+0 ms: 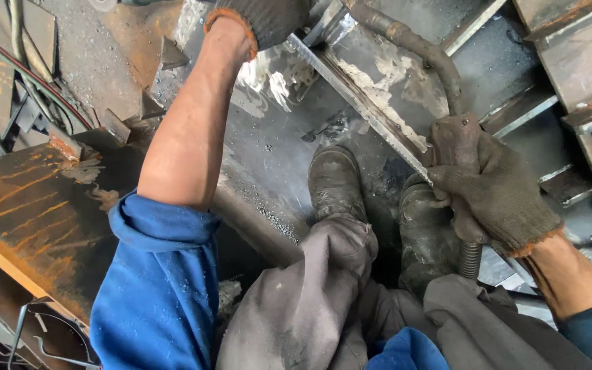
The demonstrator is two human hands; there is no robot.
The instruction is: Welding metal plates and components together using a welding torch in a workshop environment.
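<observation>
While both hands are gloved, only one grip reads clearly:
right hand: (495, 199) right of centre, grey knit glove with orange cuff, fingers wrapped tight round the torch handle
torch: (455, 140) rusty brown handle, centre-right; curved metal neck rises to upper centre of the frame; ribbed hose leaves the handle below the fist
torch tip: out of sight at the top edge
left hand: (265, 17) top centre, same grey glove and orange cuff, cut by the frame edge, resting at the top end of the bar; grip cannot be told
left arm: bare forearm, blue sleeve rolled at the elbow, lower left
bar: (358, 103) flat steel strip on edge, running diagonally from top centre down to the torch handle, bright ground edge, white residue beside it
plate: (275, 151) dark steel under the bar, scuffed, speckled with slag and grit
boots: (337, 181) two dirty grey boots standing on the plate, centre; grey trousers below
rusty plate: (29, 205) orange-streaked sheet, left
steel sections: (577, 62) stacked angled pieces, upper right
cables: (29, 68) hoses and scrap, upper left
room: metal workshop, daylight-like
</observation>
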